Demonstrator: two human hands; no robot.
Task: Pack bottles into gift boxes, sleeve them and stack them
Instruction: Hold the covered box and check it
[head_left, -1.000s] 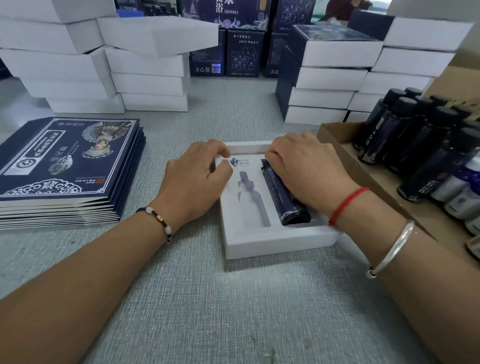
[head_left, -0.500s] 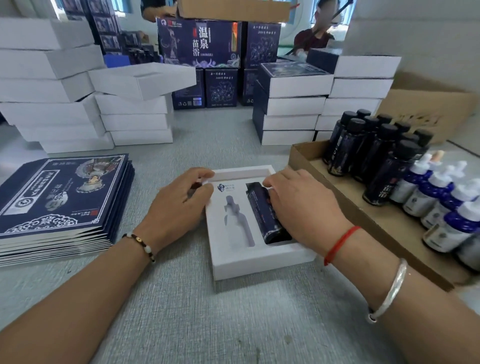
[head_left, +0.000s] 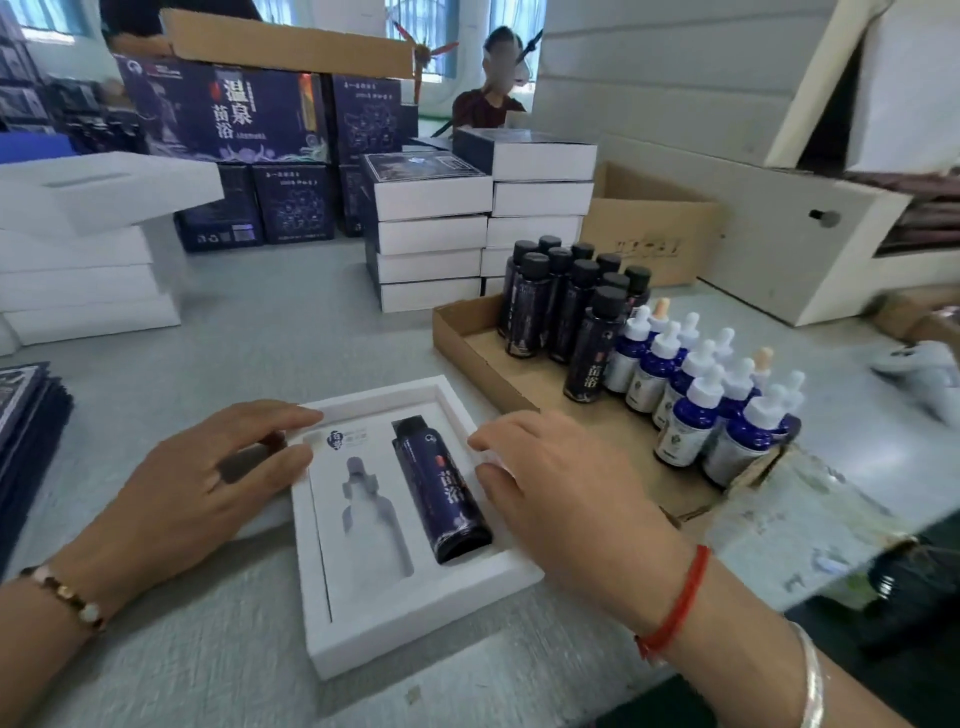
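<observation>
The work goes on at a grey, cloth-textured table (head_left: 218, 665) in a crowded packing room, with windows at the far side and a second person (head_left: 488, 98) seated beyond the stacks, face blurred. An open white gift box (head_left: 415, 618) lies near the middle of the table. A dark bottle (head_left: 441, 493) lies flat in its right-hand recess; the dropper-shaped recess (head_left: 374, 514) to its left holds nothing.

The left hand (head_left: 208, 493) rests on the box's left rim with fingers stretched fairly straight, gripping nothing. The right hand (head_left: 561, 493) hovers over the right rim just beside the bottle, fingers loosely extended and holding nothing; whether it touches the rim I cannot tell.

To the right stands a cardboard tray (head_left: 467, 338) carrying upright dark bottles (head_left: 571, 296) at the far end and blue dropper bottles (head_left: 701, 400) nearer. Behind it rise sleeved boxes (head_left: 431, 239); at far left, plain white boxes (head_left: 88, 270). Large navy printed cartons (head_left: 223, 109) stand at the back.

A stack of flat sleeves (head_left: 26, 421) is cut off by the left edge. A pale object (head_left: 924, 374) at far right is too smeared to identify, and the table's right corner is blurred.
</observation>
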